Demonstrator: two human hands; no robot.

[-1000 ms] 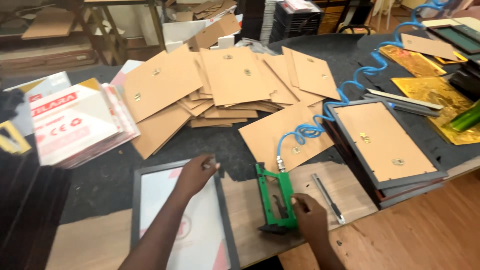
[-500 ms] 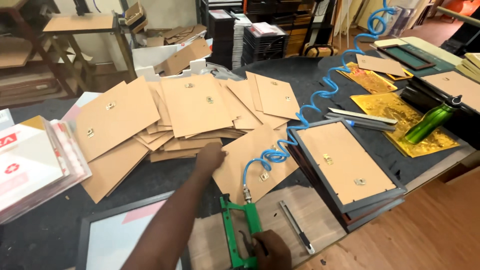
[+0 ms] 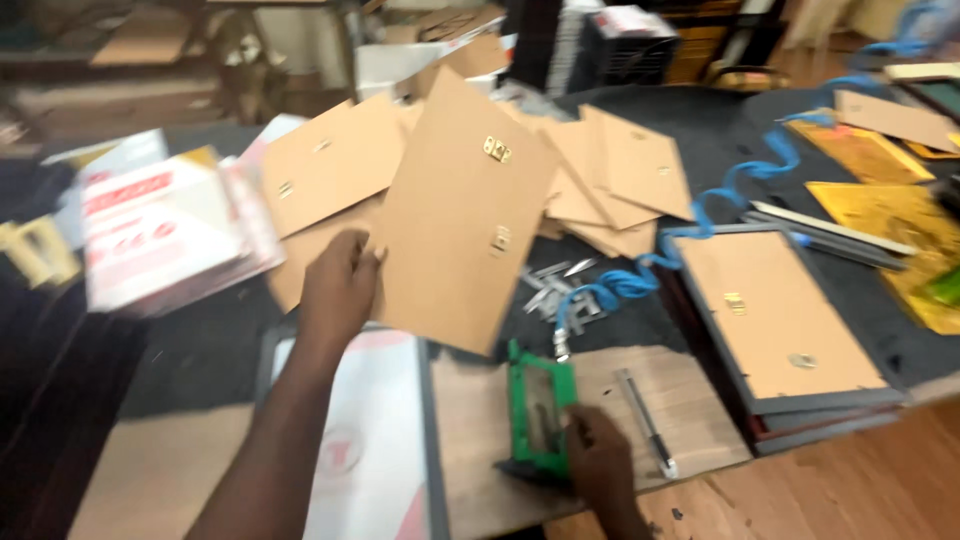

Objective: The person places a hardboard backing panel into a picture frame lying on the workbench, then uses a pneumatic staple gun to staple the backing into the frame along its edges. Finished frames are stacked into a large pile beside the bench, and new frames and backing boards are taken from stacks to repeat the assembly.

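Toward the left edge of the dark worktop [image 3: 200, 350] lies a blurred stack of white and red printed sheets [image 3: 160, 230], and just right of it the left hand [image 3: 340, 285] pinches the left edge of a brown backing board [image 3: 465, 215], holding it tilted above a grey frame [image 3: 425, 420] at the near edge. Right of the frame, the right hand [image 3: 598, 462] rests closed on a green air stapler [image 3: 540, 415] standing on a wooden board [image 3: 690, 400], its blue coiled hose [image 3: 700, 225] running toward the far right corner. A stack of backed frames [image 3: 780, 320] sits at the near right edge.
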